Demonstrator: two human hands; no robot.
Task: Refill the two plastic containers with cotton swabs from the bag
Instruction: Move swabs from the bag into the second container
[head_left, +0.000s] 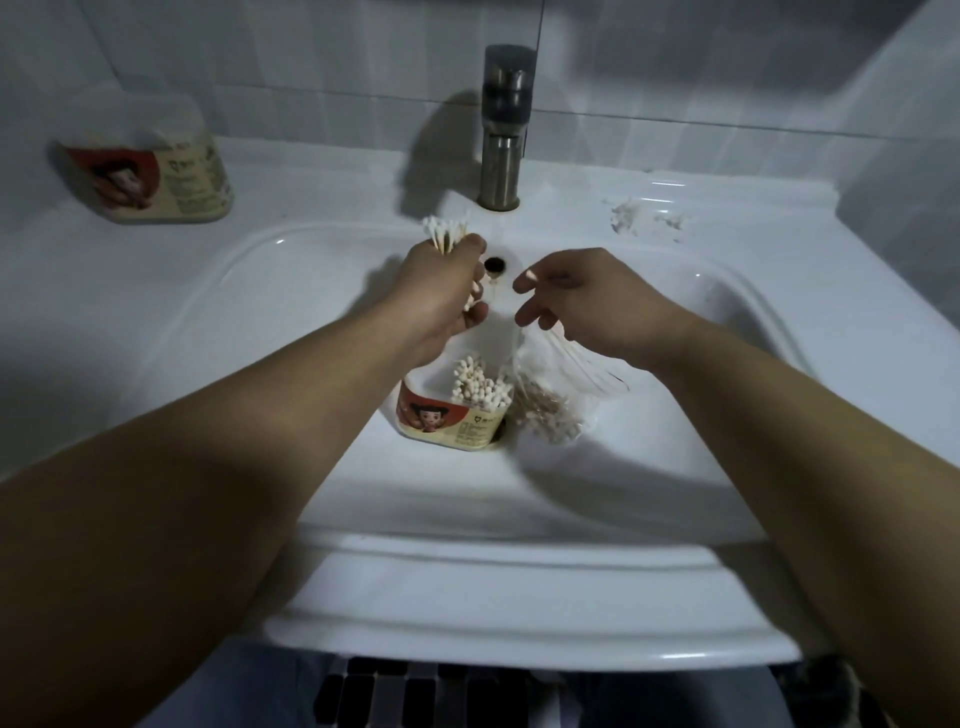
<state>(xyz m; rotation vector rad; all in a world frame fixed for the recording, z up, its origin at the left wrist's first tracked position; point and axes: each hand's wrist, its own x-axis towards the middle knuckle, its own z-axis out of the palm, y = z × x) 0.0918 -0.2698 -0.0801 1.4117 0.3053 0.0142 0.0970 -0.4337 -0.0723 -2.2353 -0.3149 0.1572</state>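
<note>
My left hand (441, 291) grips a bundle of cotton swabs (444, 234) above the sink basin, their white tips sticking out past my fist. Below it, in the basin, stands an open plastic container (449, 421) with a red cartoon label, partly filled with swabs. Beside the container on the right lies the clear plastic bag (550, 405) holding more swabs. My right hand (566, 296) hovers over the bag with fingers loosely spread; I cannot tell whether it touches the bag. A second container (166, 176), lidded, stands on the counter at far left.
The white sink (260, 322) has a dark overflow hole (494, 265) and a steel faucet (504, 130) behind the hands. Some white fluff or residue (628, 215) lies on the counter at right. Tiled wall behind.
</note>
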